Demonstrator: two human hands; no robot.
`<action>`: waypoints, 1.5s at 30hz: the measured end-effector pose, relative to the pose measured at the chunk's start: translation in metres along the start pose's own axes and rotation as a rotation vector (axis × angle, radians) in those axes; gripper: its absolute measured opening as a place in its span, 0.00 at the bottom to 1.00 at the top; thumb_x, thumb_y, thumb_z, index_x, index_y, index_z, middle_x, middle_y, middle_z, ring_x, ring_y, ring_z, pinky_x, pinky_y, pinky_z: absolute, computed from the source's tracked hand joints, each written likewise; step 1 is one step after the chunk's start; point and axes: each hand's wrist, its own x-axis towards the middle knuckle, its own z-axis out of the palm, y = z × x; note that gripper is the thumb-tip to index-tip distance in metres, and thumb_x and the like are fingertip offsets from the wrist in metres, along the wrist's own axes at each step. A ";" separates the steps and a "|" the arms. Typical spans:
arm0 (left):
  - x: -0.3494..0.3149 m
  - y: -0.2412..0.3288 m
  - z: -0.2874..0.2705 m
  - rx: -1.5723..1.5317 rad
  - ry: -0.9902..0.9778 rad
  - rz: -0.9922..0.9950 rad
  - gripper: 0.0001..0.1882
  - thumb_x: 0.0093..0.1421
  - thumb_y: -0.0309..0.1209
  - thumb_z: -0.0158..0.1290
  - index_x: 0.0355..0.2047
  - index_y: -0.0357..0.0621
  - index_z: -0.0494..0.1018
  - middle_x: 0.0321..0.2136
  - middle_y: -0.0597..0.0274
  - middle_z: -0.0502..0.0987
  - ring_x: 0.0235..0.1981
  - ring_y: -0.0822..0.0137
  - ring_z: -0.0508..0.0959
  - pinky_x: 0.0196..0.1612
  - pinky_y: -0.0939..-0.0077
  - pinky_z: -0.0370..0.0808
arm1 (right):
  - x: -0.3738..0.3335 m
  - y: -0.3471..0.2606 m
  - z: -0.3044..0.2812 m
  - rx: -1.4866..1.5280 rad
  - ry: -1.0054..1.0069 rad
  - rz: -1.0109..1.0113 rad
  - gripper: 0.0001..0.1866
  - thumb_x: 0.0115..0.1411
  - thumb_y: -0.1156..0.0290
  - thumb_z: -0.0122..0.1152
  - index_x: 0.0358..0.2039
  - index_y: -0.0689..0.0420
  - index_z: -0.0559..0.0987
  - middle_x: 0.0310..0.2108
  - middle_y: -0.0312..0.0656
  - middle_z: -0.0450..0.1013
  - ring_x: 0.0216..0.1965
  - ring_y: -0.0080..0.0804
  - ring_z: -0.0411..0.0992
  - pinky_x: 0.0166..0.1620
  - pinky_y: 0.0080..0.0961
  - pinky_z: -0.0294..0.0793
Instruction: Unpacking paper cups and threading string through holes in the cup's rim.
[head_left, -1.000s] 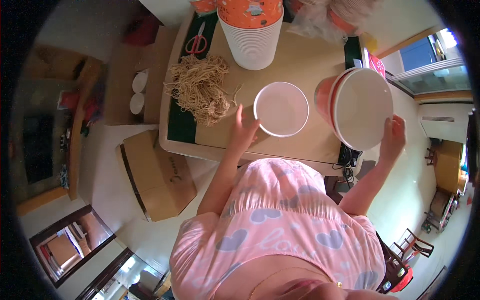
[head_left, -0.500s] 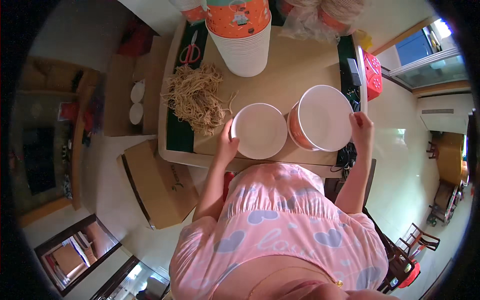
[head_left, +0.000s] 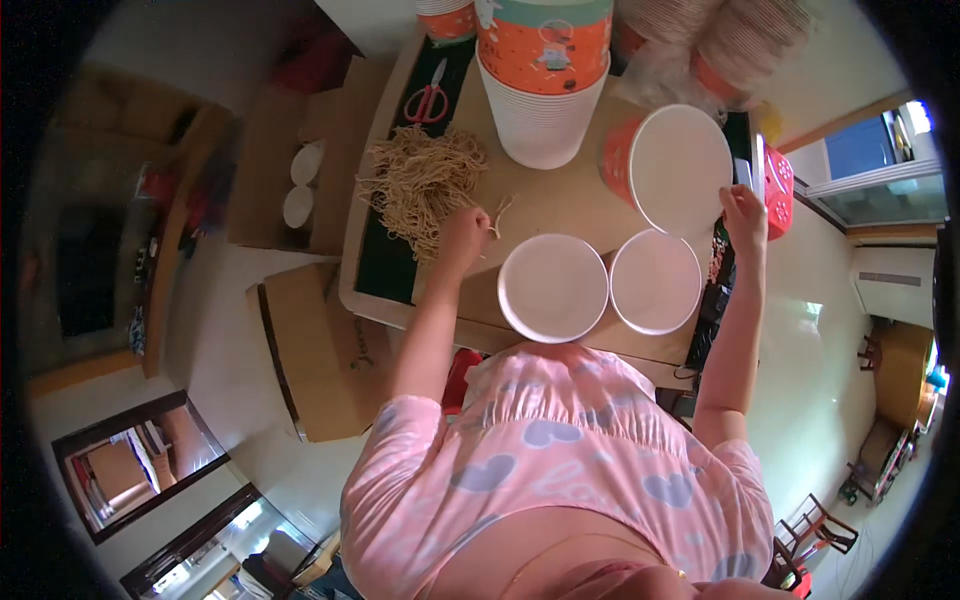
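Note:
My right hand (head_left: 745, 213) grips the rim of a large orange-and-white paper bucket (head_left: 682, 172), tilted so its white inside shows. My left hand (head_left: 468, 240) is closed at the edge of a tangled heap of tan string (head_left: 425, 185), and a short strand (head_left: 503, 212) shows at its fingertips. In front of me, a white paper bucket (head_left: 553, 288) stands at the table's near edge with its mouth up. Close beside it on the right is another white bucket (head_left: 655, 282).
Behind stands a tall stack of nested paper buckets (head_left: 545, 110). Red-handled scissors (head_left: 427, 103) lie at the far left of the table (head_left: 520, 215). Plastic-wrapped stacks (head_left: 740, 50) sit at the back right, near a red basket (head_left: 778, 195). Cardboard boxes (head_left: 325, 355) are on the left.
My right hand has moved the orange bucket away from me, exposing a second white bucket near its former place. My left hand has left the front bucket's rim for the string.

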 end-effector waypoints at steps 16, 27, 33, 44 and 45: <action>-0.005 0.061 -0.094 -0.121 0.416 0.302 0.06 0.54 0.29 0.57 0.30 0.41 0.79 0.27 0.57 0.78 0.33 0.63 0.78 0.35 0.71 0.74 | -0.029 0.038 0.016 0.051 -0.018 -0.021 0.09 0.60 0.67 0.56 0.37 0.57 0.76 0.23 0.31 0.71 0.23 0.16 0.66 0.25 0.15 0.65; -0.104 0.194 -0.322 -0.497 1.186 0.711 0.10 0.57 0.32 0.55 0.37 0.41 0.78 0.23 0.64 0.76 0.25 0.79 0.70 0.29 0.85 0.67 | -0.101 -0.117 -0.025 -0.291 -0.305 -0.353 0.06 0.58 0.77 0.53 0.36 0.61 0.75 0.28 0.40 0.70 0.24 0.29 0.68 0.30 0.22 0.69; -0.095 0.190 -0.236 -0.305 0.287 0.518 0.04 0.53 0.26 0.57 0.29 0.42 0.79 0.32 0.63 0.79 0.34 0.75 0.76 0.36 0.82 0.72 | -0.123 -0.122 0.018 -0.012 -0.420 -0.471 0.08 0.53 0.82 0.56 0.35 0.62 0.76 0.33 0.44 0.73 0.31 0.33 0.73 0.36 0.23 0.72; -0.163 0.168 -0.039 -0.911 -0.094 0.305 0.08 0.52 0.21 0.56 0.34 0.42 0.80 0.42 0.56 0.72 0.45 0.65 0.71 0.48 0.71 0.69 | -0.199 -0.155 0.086 0.994 -0.760 0.020 0.24 0.61 0.79 0.48 0.58 0.58 0.57 0.42 0.39 0.67 0.40 0.20 0.67 0.41 0.17 0.68; -0.161 0.166 -0.041 -0.999 -0.080 0.281 0.08 0.53 0.21 0.56 0.34 0.42 0.79 0.41 0.56 0.73 0.44 0.66 0.72 0.47 0.72 0.70 | -0.199 -0.147 0.085 0.852 -0.707 0.008 0.24 0.61 0.79 0.49 0.57 0.58 0.57 0.35 0.36 0.67 0.33 0.16 0.65 0.34 0.14 0.65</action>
